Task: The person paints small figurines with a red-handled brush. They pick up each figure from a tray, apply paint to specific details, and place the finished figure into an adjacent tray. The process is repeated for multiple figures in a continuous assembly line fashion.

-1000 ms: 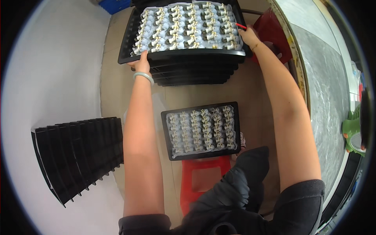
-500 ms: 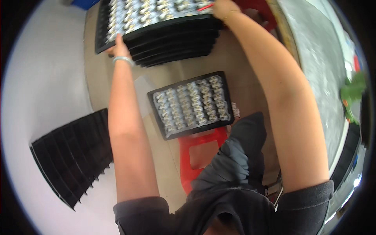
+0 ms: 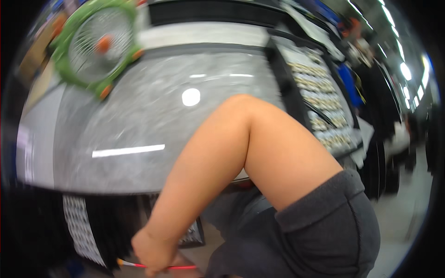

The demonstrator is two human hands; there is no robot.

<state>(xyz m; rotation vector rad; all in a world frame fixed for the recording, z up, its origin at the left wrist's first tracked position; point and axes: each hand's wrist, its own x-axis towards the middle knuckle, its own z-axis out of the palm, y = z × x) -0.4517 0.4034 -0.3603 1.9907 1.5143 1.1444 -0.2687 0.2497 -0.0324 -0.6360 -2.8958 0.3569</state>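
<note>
My right arm bends across the view, and my right hand (image 3: 155,252) is low at the left, below the table edge. Its fingers are closed around a thin red stick-like tool (image 3: 136,265) with a yellowish end. Motion blur hides the tool's exact kind. Just beside it is a black tray (image 3: 82,227) with rows of small pale parts. Under my right hand, a blurred patch of skin at the lower edge seems to be my left hand (image 3: 185,268); its fingers cannot be made out. Behind my forearm shows part of another filled tray (image 3: 197,234).
A glossy grey table (image 3: 139,116) spans the middle. A green fan (image 3: 99,44) with an orange hub stands at its far left. On the right lies a black-rimmed tray (image 3: 282,76) of small parts with a dark thin tool (image 3: 320,113) across it.
The view has swung right, from the stacked trays and floor to the table and fan. My right hand keeps the red tool; my left hand no longer shows clearly at the tray's edge.
</note>
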